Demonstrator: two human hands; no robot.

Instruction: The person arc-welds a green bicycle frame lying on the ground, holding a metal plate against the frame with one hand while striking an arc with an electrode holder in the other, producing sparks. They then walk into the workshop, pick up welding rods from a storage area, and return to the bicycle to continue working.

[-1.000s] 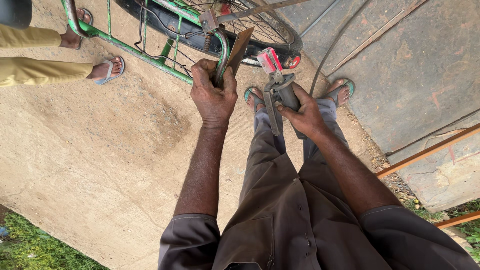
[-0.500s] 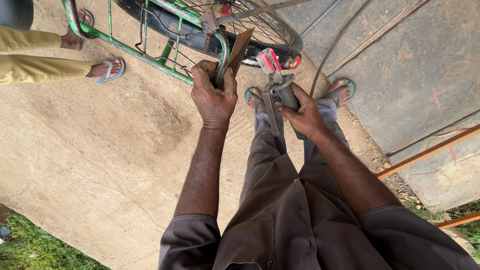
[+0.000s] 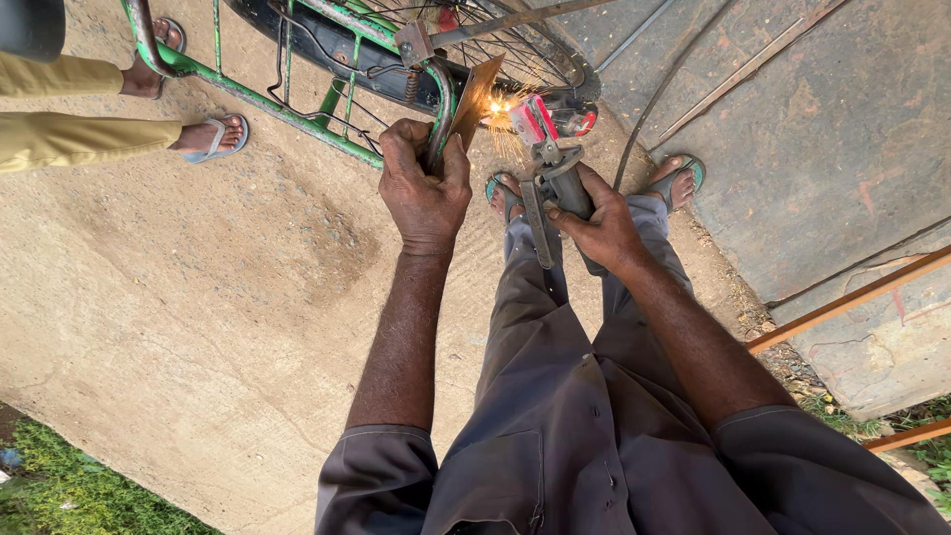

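Note:
My left hand (image 3: 424, 188) grips a curved green tube of a bicycle frame (image 3: 297, 104) and steadies a rusty flat metal plate (image 3: 475, 99) against it. My right hand (image 3: 599, 223) is closed around the grey handle of a welding electrode holder (image 3: 550, 183) with a red tip (image 3: 533, 117). Bright sparks (image 3: 500, 111) flare where the tip meets the plate's edge. The bicycle's rear wheel (image 3: 466, 40) with its black mudguard lies just beyond both hands.
My feet in green sandals (image 3: 684, 173) stand on the concrete below the hands. Another person's sandalled feet (image 3: 208, 137) and yellow trouser legs are at the upper left. A cable (image 3: 659, 94) runs over grey slabs on the right; rusty bars (image 3: 852, 297) lie beside grass.
Sparks now burn at the holder's tip against the plate; earlier there were none. Both hands have kept their grip and place.

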